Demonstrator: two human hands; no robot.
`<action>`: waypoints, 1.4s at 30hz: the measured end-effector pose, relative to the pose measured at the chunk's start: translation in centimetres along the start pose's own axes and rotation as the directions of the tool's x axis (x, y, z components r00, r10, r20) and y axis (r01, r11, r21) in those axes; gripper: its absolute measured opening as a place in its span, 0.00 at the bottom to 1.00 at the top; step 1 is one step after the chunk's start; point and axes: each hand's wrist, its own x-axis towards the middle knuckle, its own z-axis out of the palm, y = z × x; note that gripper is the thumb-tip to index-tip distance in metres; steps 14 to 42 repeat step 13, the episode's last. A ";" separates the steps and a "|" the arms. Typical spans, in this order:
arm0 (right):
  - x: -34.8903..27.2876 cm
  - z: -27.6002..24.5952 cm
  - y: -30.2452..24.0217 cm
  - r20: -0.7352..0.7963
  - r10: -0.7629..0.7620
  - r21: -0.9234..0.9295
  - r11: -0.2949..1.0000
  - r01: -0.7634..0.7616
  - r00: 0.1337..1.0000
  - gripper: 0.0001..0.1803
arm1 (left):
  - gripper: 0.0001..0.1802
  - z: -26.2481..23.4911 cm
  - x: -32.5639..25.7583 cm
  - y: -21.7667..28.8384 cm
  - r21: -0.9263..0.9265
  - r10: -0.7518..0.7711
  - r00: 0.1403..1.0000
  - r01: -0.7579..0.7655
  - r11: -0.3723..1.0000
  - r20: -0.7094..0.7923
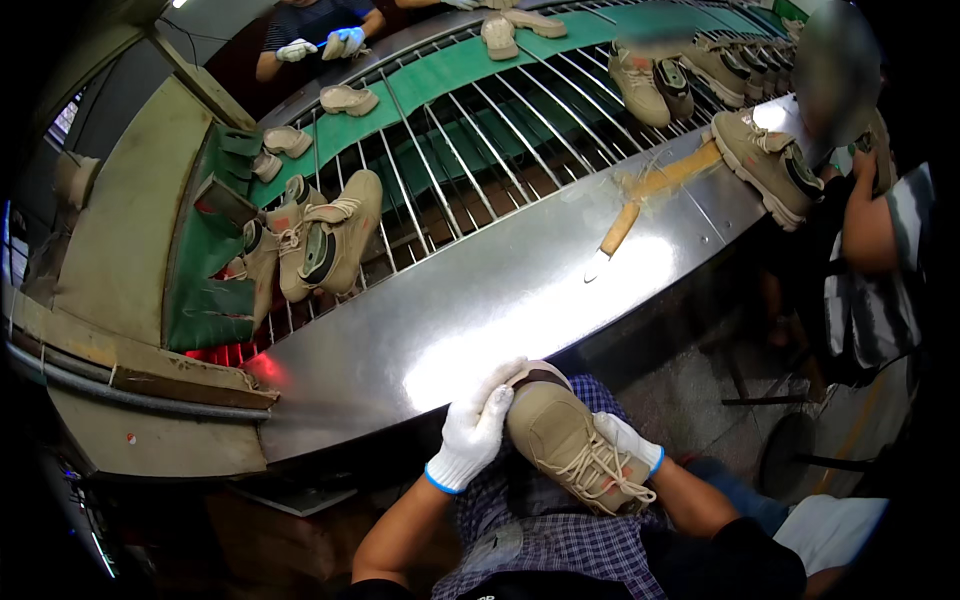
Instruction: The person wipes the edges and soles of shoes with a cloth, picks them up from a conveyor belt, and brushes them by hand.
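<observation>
A beige lace-up shoe (pixel 553 428) is held above my lap, its toe pointing up toward the metal bench edge and its laces toward me. My left hand (pixel 475 425), in a white knit glove with a blue cuff, grips the toe end at the sole's edge. A dark strip shows between upper and sole at the toe. My right hand (pixel 628 440), gloved the same way, is closed on the shoe's right side; most of its fingers are hidden behind the shoe.
A steel bench (pixel 400 340) borders a rod conveyor (pixel 470 200) carrying beige shoes (pixel 340 230) and a green belt (pixel 420 105). A wooden-handled knife (pixel 618 232) lies on the bench. Another shoe (pixel 765 165) stands far right, near a seated person (pixel 870 240). Gloved co-workers' hands (pixel 340 42) work across the conveyor.
</observation>
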 end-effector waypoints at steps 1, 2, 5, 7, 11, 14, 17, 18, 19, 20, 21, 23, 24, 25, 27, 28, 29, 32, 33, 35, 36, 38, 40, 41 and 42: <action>-0.2 0.2 -0.2 -0.003 -0.001 -0.008 1.000 0.001 1.000 0.33 | 0.22 -0.1 -0.2 0.2 0.020 0.009 1.000 -0.009 1.000 -0.005; -0.4 0.5 -0.5 -0.006 -0.003 -0.015 1.000 0.003 1.000 0.32 | 0.22 -0.3 -0.4 0.5 0.040 0.018 1.000 -0.017 0.999 -0.009; -0.9 1.2 -1.4 -0.008 -0.017 -0.044 0.999 0.017 1.000 0.32 | 0.21 -0.3 -0.7 1.4 0.060 0.007 1.000 -0.007 0.998 -0.004; -0.9 1.3 -1.2 -0.011 -0.022 -0.070 0.997 0.021 1.000 0.32 | 0.21 -0.3 -0.8 1.6 0.056 0.002 1.000 -0.002 0.998 0.003; -0.4 1.1 -0.6 -0.006 -0.037 -0.119 0.992 0.036 0.999 0.34 | 0.21 -0.7 -1.0 1.4 0.082 0.027 1.000 -0.028 0.996 0.011; -2.1 0.4 4.1 -0.007 -0.051 -0.123 0.991 0.050 0.999 0.34 | 0.21 -0.9 -1.0 1.3 0.098 0.034 0.999 -0.035 0.995 0.017; -2.1 0.4 4.1 -0.007 -0.051 -0.123 0.991 0.050 0.999 0.34 | 0.21 -0.9 -1.0 1.3 0.098 0.034 0.999 -0.035 0.995 0.017; -2.1 0.4 4.1 -0.007 -0.051 -0.123 0.991 0.050 0.999 0.34 | 0.21 -0.9 -1.0 1.3 0.098 0.034 0.999 -0.035 0.995 0.017; -2.1 0.4 4.1 -0.007 -0.051 -0.123 0.991 0.050 0.999 0.34 | 0.21 -0.9 -1.0 1.3 0.098 0.034 0.999 -0.035 0.995 0.017; -2.1 0.4 4.1 -0.007 -0.051 -0.123 0.991 0.050 0.999 0.34 | 0.21 -0.9 -1.0 1.3 0.098 0.034 0.999 -0.035 0.995 0.017; -2.1 0.4 4.1 -0.007 -0.051 -0.123 0.991 0.050 0.999 0.34 | 0.21 -0.9 -1.0 1.3 0.098 0.034 0.999 -0.035 0.995 0.017; -2.1 0.4 4.1 -0.007 -0.051 -0.123 0.991 0.050 0.999 0.34 | 0.21 -0.9 -1.0 1.3 0.098 0.034 0.999 -0.035 0.995 0.017; -2.1 0.4 4.1 -0.007 -0.051 -0.123 0.991 0.050 0.999 0.34 | 0.21 -0.9 -1.0 1.3 0.098 0.034 0.999 -0.035 0.995 0.017; -2.1 0.4 4.1 -0.007 -0.051 -0.123 0.991 0.050 0.999 0.34 | 0.21 -0.9 -1.0 1.3 0.098 0.034 0.999 -0.035 0.995 0.017; -2.1 0.4 4.1 -0.007 -0.051 -0.123 0.991 0.050 0.999 0.34 | 0.21 -0.9 -1.0 1.3 0.098 0.034 0.999 -0.035 0.995 0.017; -2.1 0.4 4.1 -0.007 -0.051 -0.123 0.991 0.050 0.999 0.34 | 0.21 -0.9 -1.0 1.3 0.098 0.034 0.999 -0.035 0.995 0.017; -2.1 0.4 4.1 -0.007 -0.051 -0.123 0.991 0.050 0.999 0.34 | 0.21 -0.9 -1.0 1.3 0.098 0.034 0.999 -0.035 0.995 0.017; -2.1 0.4 4.1 -0.007 -0.051 -0.123 0.991 0.050 0.999 0.34 | 0.21 -0.9 -1.0 1.3 0.098 0.034 0.999 -0.035 0.995 0.017; -2.1 0.4 4.1 -0.007 -0.051 -0.123 0.991 0.050 0.999 0.34 | 0.21 -0.9 -1.0 1.3 0.098 0.034 0.999 -0.035 0.995 0.017; -2.1 0.4 4.1 -0.007 -0.051 -0.123 0.991 0.050 0.999 0.34 | 0.21 -0.9 -1.0 1.3 0.098 0.034 0.999 -0.035 0.995 0.017; -2.1 0.4 4.1 -0.007 -0.051 -0.123 0.991 0.050 0.999 0.34 | 0.21 -0.9 -1.0 1.3 0.098 0.034 0.999 -0.035 0.995 0.017; -2.1 0.4 4.1 -0.007 -0.051 -0.123 0.991 0.050 0.999 0.34 | 0.21 -0.9 -1.0 1.3 0.098 0.034 0.999 -0.035 0.995 0.017; -2.1 0.4 4.1 -0.007 -0.051 -0.123 0.991 0.050 0.999 0.34 | 0.21 -0.9 -1.0 1.3 0.098 0.034 0.999 -0.035 0.995 0.017; -2.1 0.4 4.1 -0.007 -0.051 -0.123 0.991 0.050 0.999 0.34 | 0.21 -0.9 -1.0 1.3 0.098 0.034 0.999 -0.035 0.995 0.017; -2.1 0.4 4.1 -0.007 -0.051 -0.123 0.991 0.050 0.999 0.34 | 0.21 -0.9 -1.0 1.3 0.098 0.034 0.999 -0.035 0.995 0.017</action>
